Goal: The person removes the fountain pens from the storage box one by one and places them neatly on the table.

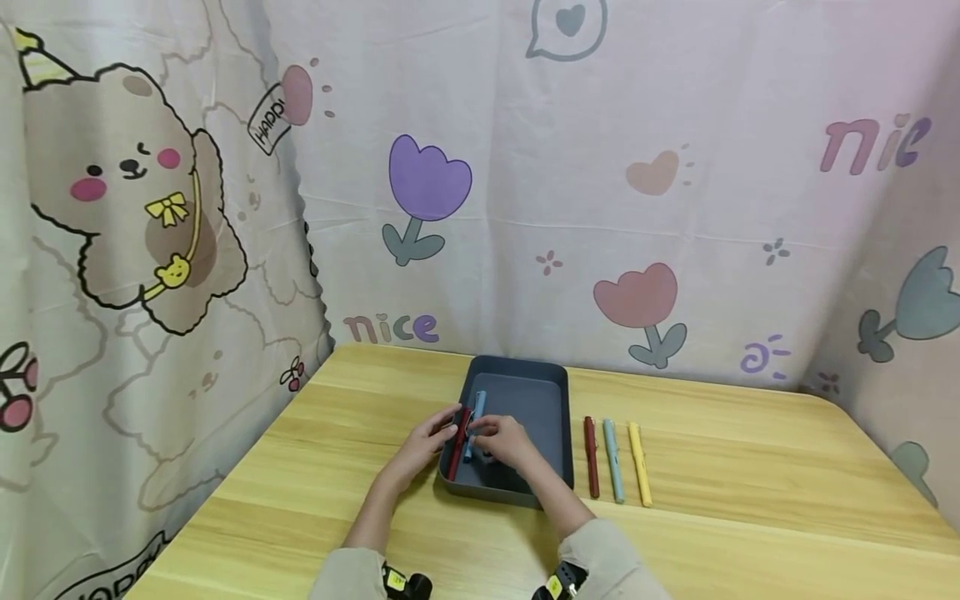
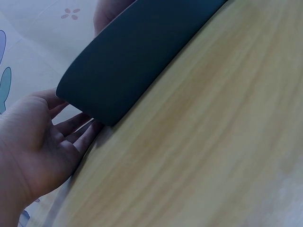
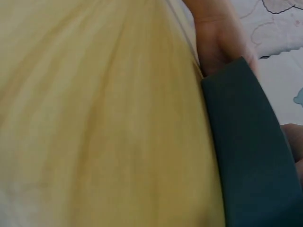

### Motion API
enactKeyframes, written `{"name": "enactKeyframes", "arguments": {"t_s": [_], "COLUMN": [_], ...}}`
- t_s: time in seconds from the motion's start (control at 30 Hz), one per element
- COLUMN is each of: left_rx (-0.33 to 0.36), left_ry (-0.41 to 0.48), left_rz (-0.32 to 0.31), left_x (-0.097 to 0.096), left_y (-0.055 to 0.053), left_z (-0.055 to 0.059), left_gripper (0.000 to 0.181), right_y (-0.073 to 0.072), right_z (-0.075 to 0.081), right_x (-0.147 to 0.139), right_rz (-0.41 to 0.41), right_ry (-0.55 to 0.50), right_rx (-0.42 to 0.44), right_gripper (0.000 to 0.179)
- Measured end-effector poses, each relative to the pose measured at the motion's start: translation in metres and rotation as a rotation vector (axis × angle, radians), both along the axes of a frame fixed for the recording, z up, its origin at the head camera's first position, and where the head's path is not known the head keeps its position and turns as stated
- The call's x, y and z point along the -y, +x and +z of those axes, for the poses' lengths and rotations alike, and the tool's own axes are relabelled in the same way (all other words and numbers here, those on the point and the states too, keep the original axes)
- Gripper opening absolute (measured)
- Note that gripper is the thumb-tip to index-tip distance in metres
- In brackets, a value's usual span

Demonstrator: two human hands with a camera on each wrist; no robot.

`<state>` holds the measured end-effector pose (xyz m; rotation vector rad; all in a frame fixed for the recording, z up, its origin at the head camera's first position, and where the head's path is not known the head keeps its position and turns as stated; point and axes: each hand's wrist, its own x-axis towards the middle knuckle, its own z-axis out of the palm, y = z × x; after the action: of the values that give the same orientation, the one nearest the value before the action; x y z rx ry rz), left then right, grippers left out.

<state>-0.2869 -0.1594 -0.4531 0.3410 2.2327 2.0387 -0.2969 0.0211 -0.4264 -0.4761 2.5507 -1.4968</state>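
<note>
A dark grey tray [image 1: 528,392] stands on the wooden table. Inside, along its left wall, lie a dark red pen [image 1: 456,454] and a blue pen [image 1: 480,404], side by side. My left hand [image 1: 422,446] holds the tray's left wall, thumb at the rim close to the red pen; in the left wrist view its other fingers [image 2: 84,138] lie low against the outside. My right hand [image 1: 506,440] reaches over the tray and pinches the blue pen between thumb and fingertips, covering part of it. The right wrist view mostly shows the tray's front wall [image 3: 251,142].
Right of the tray, a red pen [image 1: 592,458], a light blue pen [image 1: 613,461] and a yellow pen [image 1: 640,465] lie in a row on the table [image 1: 750,467]. Printed curtains [image 1: 525,167] hang behind and at the sides.
</note>
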Motion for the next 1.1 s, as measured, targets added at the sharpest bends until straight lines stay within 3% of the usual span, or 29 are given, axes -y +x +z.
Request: {"name": "enactKeyframes", "arguments": {"t_s": [0.13, 0.5, 0.6, 0.7, 0.83, 0.93, 1.1], "left_rx": [-0.005, 0.007, 0.009, 0.005, 0.013, 0.025, 0.019], "left_ry": [-0.003, -0.019, -0.014, -0.005, 0.004, 0.002, -0.004], "left_rz": [-0.008, 0.028, 0.028, 0.022, 0.012, 0.015, 0.027], "left_x": [-0.001, 0.0, 0.0, 0.0, -0.002, -0.003, -0.002], "left_y": [0.001, 0.001, 0.002, 0.003, 0.011, 0.01, 0.001], "left_z": [0.0, 0.0, 0.0, 0.001, 0.013, 0.014, 0.003], "left_gripper": [0.045, 0.044, 0.045, 0.045, 0.044, 0.043, 0.045], "right_y": [0.002, 0.008, 0.007, 0.005, 0.004, 0.002, 0.001], "right_z": [-0.002, -0.002, -0.004, -0.005, -0.001, -0.001, -0.003], "right_x": [-0.001, -0.007, -0.007, -0.004, 0.002, 0.006, 0.007], "right_rz": [-0.007, -0.018, 0.0, -0.01, -0.063, -0.093, -0.112], "right_ry": [0.063, 0.07, 0.072, 0.113, 0.217, 0.266, 0.27], "right_rx": [-0.037, -0.041, -0.083, -0.114, -0.145, -0.176, -0.202], "right_gripper": [0.019, 0.02, 0.019, 0.02, 0.022, 0.021, 0.02]}}
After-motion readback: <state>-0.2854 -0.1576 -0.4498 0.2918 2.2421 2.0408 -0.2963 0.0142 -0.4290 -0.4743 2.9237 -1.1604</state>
